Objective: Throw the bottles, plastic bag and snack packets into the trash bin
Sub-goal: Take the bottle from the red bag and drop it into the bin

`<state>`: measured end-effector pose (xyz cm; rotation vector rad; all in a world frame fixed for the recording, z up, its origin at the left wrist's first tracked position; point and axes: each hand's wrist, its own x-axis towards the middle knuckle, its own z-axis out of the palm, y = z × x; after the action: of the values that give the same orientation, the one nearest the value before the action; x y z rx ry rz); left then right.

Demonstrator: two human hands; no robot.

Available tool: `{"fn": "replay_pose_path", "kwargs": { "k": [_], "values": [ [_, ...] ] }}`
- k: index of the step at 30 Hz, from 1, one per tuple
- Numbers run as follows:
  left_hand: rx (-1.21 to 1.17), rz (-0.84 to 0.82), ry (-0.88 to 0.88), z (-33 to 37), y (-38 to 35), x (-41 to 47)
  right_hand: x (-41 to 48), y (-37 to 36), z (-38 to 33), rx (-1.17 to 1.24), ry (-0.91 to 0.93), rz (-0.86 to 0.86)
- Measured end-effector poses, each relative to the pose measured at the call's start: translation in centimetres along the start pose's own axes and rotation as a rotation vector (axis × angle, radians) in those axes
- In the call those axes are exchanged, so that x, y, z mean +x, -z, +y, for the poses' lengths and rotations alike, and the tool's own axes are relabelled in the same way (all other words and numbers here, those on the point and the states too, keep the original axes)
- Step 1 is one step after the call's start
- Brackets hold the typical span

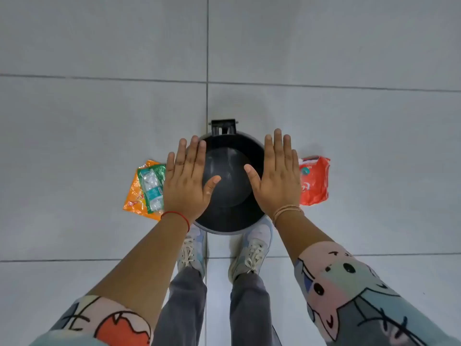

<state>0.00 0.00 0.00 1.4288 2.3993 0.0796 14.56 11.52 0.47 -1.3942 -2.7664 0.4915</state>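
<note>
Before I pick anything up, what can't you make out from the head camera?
- Bottles: none clearly visible in the head view. The left hand covers part of the orange and green snack packets, so whatever lies beneath is hidden.
- Red plastic bag: its inner edge sits behind the right hand; contents unreadable.
- Trash bin: both hands overlap its rim; the dark interior looks empty, but I can't be sure.
</note>
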Motion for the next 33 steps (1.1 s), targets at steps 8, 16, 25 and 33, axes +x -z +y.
{"fn": "replay_pose_path", "kwargs": {
  "k": [8,16,25,33],
  "values": [
    [-0.021,-0.020,0.123,-1.2,-6.0,-1.3,-2.1,-6.4,2.8,-0.113,0.013,-0.021],
    [0.001,-0.001,0.122,-0.7,-6.5,0.8,-2.7,-8.1,3.7,-0.004,-0.029,0.010],
    [0.013,-0.015,0.136,-0.5,-6.4,0.9,0.0,-8.1,7.7,0.594,-0.857,0.396],
    [0.064,0.021,0.150,-0.5,-6.8,0.9,0.7,-14.6,11.8,0.431,-1.196,-0.194]
  ]
}}
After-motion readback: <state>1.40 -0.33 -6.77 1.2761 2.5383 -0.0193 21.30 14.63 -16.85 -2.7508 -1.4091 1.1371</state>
